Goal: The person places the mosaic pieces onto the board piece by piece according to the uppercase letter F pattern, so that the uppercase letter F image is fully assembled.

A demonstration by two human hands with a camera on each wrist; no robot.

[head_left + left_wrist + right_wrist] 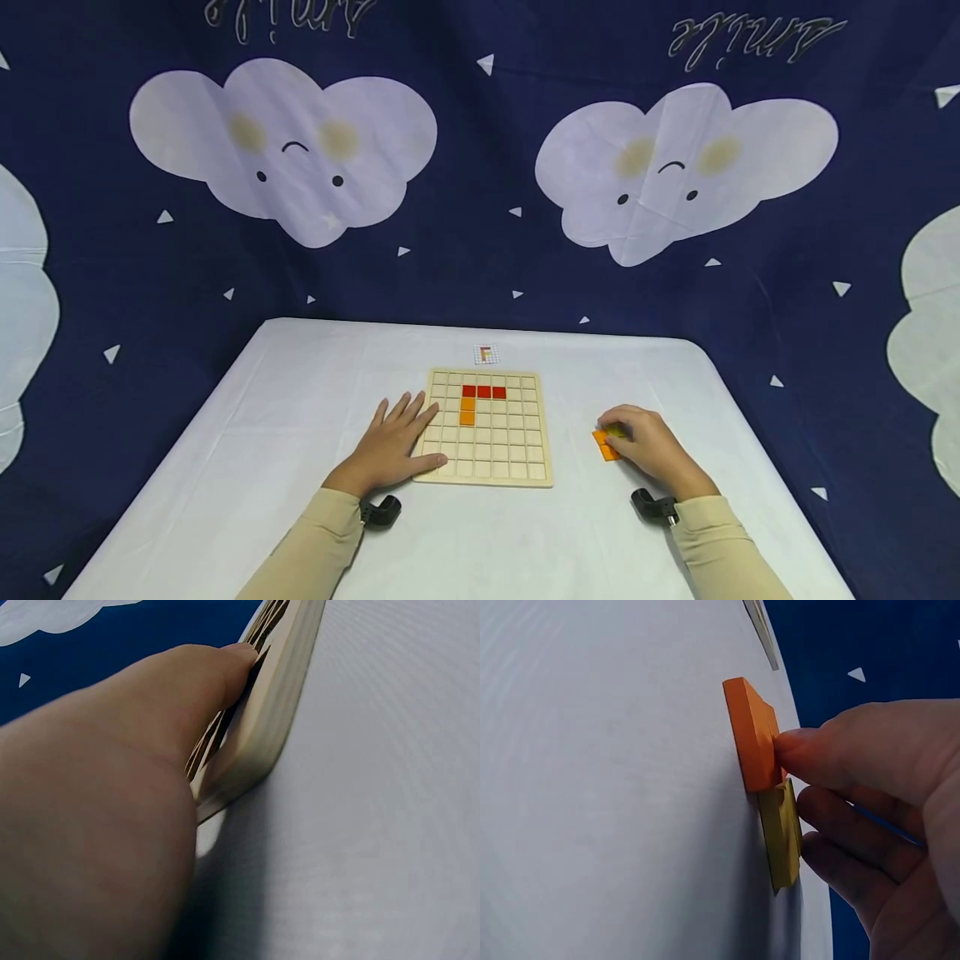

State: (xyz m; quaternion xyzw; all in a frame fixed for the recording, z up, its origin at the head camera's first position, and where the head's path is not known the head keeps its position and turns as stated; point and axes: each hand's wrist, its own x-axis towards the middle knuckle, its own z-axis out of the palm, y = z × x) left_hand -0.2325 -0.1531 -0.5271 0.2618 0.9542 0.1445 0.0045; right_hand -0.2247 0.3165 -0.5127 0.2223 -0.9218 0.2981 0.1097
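A square wooden grid board lies on the table. Red tiles form a row near its top, with orange tiles in a column below their left end. My left hand rests spread on the board's left side; its thumb presses near the front edge. Right of the board, my right hand is over a small group of loose tiles. Its thumb touches an orange tile, while bent fingertips are at a yellow tile. Thumb and fingers stay apart; the hand partly hides the tiles.
A small pattern card with a coloured shape lies just beyond the board. The table has a white cover. Behind it hangs a dark blue cloth printed with clouds. Each wrist wears a black camera.
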